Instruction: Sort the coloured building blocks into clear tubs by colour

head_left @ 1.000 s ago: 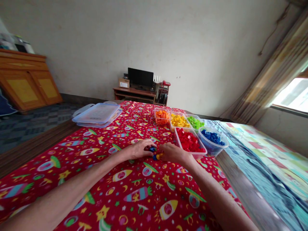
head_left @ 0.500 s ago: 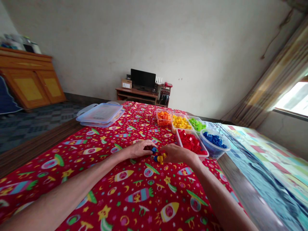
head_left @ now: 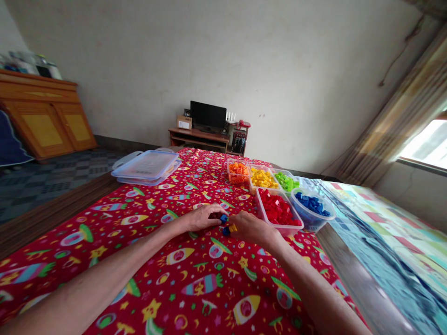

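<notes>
Both my hands meet over a small cluster of blue and yellow bricks [head_left: 226, 226] on the red rocket-print cloth [head_left: 195, 279]. My left hand [head_left: 204, 217] curls its fingers round a blue brick at the cluster's far side. My right hand [head_left: 249, 226] is closed, pinching the yellow and blue bricks at its left edge. Just right of my right hand stands a clear tub of red bricks [head_left: 278, 210].
Behind the red tub sit tubs of orange bricks [head_left: 238, 170], yellow bricks [head_left: 262, 178], green bricks [head_left: 286, 181] and a round bowl of blue bricks [head_left: 312, 207]. Stacked clear lids [head_left: 146, 166] lie far left. The table's right edge [head_left: 340, 260] drops beside a patterned mat.
The yellow brick that stuck out below my right hand half a second ago is now tucked closer under its fingers. My left hand has hardly moved.
</notes>
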`<act>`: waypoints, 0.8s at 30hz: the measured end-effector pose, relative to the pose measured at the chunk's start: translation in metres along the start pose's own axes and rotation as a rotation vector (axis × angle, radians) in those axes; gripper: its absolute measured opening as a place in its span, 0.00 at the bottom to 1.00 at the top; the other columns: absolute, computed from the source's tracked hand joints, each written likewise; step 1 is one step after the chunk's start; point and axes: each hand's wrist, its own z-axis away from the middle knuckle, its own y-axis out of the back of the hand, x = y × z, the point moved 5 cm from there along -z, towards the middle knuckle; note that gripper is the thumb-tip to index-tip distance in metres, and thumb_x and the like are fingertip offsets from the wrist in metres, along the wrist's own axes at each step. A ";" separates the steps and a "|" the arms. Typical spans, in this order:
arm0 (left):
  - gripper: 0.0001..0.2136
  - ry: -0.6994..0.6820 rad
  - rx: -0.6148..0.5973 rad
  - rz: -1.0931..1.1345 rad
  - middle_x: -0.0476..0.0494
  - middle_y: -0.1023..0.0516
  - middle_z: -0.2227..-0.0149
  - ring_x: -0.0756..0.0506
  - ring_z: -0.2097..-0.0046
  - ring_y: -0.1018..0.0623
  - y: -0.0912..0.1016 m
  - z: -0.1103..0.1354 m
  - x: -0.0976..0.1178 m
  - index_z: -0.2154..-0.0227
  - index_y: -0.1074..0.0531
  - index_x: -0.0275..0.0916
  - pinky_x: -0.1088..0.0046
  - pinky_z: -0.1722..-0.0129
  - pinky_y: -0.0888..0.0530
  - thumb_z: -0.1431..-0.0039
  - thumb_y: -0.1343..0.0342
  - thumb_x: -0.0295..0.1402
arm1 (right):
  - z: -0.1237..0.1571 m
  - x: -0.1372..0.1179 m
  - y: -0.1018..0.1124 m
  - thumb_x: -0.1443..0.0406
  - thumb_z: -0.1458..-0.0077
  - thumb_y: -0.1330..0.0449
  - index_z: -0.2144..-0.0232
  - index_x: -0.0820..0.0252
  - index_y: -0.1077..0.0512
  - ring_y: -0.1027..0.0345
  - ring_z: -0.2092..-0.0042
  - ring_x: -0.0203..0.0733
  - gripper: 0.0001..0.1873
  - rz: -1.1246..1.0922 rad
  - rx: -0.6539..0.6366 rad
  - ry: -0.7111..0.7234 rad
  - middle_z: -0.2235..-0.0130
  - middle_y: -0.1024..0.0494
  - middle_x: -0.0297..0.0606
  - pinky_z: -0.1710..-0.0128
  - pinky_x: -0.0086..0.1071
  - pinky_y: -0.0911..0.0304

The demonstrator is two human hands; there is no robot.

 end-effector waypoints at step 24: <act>0.16 0.005 0.020 -0.019 0.42 0.22 0.56 0.42 0.54 0.24 -0.002 0.000 -0.002 0.57 0.25 0.42 0.69 0.52 0.31 0.43 0.44 0.45 | -0.002 0.007 -0.004 0.75 0.45 0.43 0.67 0.63 0.24 0.33 0.62 0.40 0.09 0.322 0.049 0.190 0.63 0.23 0.42 0.66 0.31 0.41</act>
